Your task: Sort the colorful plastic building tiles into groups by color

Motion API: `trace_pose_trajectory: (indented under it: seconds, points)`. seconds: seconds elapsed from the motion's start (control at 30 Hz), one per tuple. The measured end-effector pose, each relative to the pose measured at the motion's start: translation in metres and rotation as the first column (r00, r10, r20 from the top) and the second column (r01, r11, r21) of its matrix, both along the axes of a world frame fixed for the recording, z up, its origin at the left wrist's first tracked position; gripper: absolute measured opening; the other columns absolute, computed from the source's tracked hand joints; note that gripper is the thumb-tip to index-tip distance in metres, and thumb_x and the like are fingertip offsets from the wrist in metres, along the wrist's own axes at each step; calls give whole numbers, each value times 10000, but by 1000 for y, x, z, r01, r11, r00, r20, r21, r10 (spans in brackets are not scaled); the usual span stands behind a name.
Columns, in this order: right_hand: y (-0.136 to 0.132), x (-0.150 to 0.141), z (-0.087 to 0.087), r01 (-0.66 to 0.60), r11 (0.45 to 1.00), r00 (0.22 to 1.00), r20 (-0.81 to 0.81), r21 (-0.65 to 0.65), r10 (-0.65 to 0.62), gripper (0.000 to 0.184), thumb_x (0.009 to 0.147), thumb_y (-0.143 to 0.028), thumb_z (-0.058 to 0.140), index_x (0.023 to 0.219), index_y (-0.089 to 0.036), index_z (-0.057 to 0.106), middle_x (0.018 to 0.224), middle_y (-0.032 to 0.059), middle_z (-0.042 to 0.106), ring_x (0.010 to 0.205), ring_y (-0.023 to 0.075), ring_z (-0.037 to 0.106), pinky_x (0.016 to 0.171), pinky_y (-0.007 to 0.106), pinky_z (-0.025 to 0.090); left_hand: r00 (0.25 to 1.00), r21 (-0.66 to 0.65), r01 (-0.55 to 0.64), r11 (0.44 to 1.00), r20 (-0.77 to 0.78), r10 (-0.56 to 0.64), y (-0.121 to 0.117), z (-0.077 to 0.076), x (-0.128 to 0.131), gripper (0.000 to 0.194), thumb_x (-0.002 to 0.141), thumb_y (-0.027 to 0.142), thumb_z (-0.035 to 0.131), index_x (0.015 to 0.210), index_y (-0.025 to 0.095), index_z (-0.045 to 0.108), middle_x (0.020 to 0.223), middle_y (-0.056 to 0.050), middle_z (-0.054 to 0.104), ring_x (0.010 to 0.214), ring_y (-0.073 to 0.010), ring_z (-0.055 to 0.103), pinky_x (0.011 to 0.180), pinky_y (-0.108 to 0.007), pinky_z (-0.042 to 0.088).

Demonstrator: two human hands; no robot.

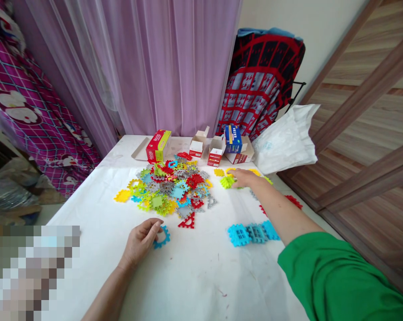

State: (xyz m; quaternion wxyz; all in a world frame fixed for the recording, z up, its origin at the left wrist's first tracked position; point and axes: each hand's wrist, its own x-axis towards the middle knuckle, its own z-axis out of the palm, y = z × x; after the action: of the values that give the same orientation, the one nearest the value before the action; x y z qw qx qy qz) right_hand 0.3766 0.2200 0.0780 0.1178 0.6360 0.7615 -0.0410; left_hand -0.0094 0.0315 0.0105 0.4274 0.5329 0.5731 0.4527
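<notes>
toothed plastic piece (166, 239) in left hand (143, 239)

Mauve curtains (181, 67) hang in long folds behind a white-covered tabletop (194, 281), flanked at left by a magenta checked cloth (50, 120) printed with cartoon figures. A red-and-black patterned cloth (251, 84) drapes before a pale, plain wall (311, 26). Wood-grain panels (365, 102) in darker frames line the right side. Clear plastic wrapping (12, 198) lies near the floor (46, 214) at left, under soft light.
</notes>
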Motion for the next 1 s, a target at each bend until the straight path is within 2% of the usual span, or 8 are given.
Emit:
trace_pose_trajectory:
  seconds: [0.1, 0.2, 0.4, 0.77, 0.9, 1.0]
  points:
    - [0, 2, -1, 54, 998, 997, -51, -31, -55, 776, 669, -220, 687, 1405, -286, 449, 1256, 85, 624, 1027, 272, 635, 818, 339, 485, 1000, 8, 5, 1000, 2, -5, 0, 0, 0, 441, 711, 602, 627, 807, 179, 704, 615, -21, 662, 480, -119, 554, 472, -229, 465]
    - [1, 3, -5, 92, 994, 994, -51, -56, -95, 718, 723, -158, 613, 1412, -265, 442, 1213, 94, 656, 1015, 262, 644, 805, 336, 490, 1000, 7, 9, 1000, 8, -9, 0, 0, 0, 435, 714, 595, 627, 811, 178, 704, 616, -19, 662, 486, -118, 553, 476, -227, 465]
    - [5, -1, -15, 106, 992, 994, -31, -63, -108, 655, 778, -137, 528, 1419, -236, 435, 1293, 123, 607, 1096, 278, 613, 846, 368, 482, 1000, -22, 9, 1000, 16, -9, 1, -3, 0, 445, 713, 590, 625, 829, 167, 701, 623, -20, 660, 493, -113, 549, 487, -224, 457]
    - [4, -6, -15, 129, 990, 990, -43, -64, -131, 628, 773, -157, 570, 1390, -227, 477, 1279, 140, 615, 1083, 292, 620, 842, 364, 477, 1000, -14, 10, 1000, 21, -10, 0, -1, -1, 437, 717, 584, 629, 827, 166, 696, 621, -14, 661, 489, -107, 549, 483, -222, 458]
    - [1, -5, -14, 145, 989, 988, -45, -32, -147, 643, 756, -123, 550, 1389, -210, 477, 1259, 145, 626, 1066, 289, 626, 823, 353, 476, 1000, -4, 22, 1000, 11, -22, 1, -6, -2, 413, 744, 565, 611, 837, 168, 680, 640, -10, 658, 510, -109, 548, 507, -230, 465]
    - [-6, -9, -9, 149, 988, 986, -75, 48, -146, 622, 747, -122, 548, 1363, -198, 511, 1195, 144, 662, 1008, 291, 646, 795, 356, 480, 999, 12, 53, 999, -6, -53, 1, -11, -3, 374, 761, 522, 608, 862, 167, 663, 641, -8, 646, 538, -117, 561, 522, -232, 467]
